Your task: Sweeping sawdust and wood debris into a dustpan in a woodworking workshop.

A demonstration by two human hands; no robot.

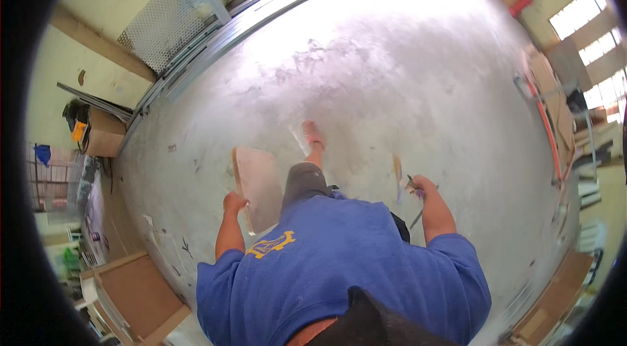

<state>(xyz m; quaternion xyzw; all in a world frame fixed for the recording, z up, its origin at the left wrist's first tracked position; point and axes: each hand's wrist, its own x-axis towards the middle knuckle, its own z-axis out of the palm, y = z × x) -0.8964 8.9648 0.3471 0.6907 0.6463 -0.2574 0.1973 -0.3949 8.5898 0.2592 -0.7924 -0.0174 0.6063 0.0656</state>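
Observation:
My left hand [235,202] is closed on the edge of a pale flat panel [259,186] with rounded corners and a tan edge. The panel hangs upright beside my left leg. On the other side, my right hand [424,186] is wrapped round a small bunch of slim tools with green and purple parts [413,187]. Their exact kind is too blurred to tell. Just left of that hand, a narrow tan and bluish strip [398,176] shows, and I cannot tell whether it is held. One foot in a pinkish shoe [313,132] is stretched forward on the floor.
Long metal profiles [261,26] lie along the far left wall, near a perforated metal sheet [163,27]. A cardboard box [106,132] stands at the left, and a brown wooden frame [140,297] at the lower left. Wooden boards with a red edge [545,114] stand at the right.

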